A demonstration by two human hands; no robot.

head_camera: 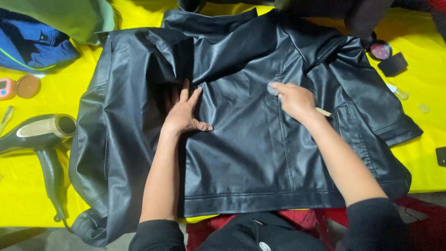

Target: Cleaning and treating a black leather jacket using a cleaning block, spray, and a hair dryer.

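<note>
A black leather jacket lies spread back-up on a yellow cloth. My left hand rests flat on the jacket left of its middle, fingers spread and pointing away from me. Over the jacket's upper middle, my right hand grips a small brush or applicator. Its grey tip touches the leather by a vertical seam, and its pale wooden handle sticks out behind the hand.
A dark hair dryer lies at the left on the yellow cloth. Blue and green garments are at the top left, beside a pink item and a round brown lid. An open round tin and a black block sit at the upper right.
</note>
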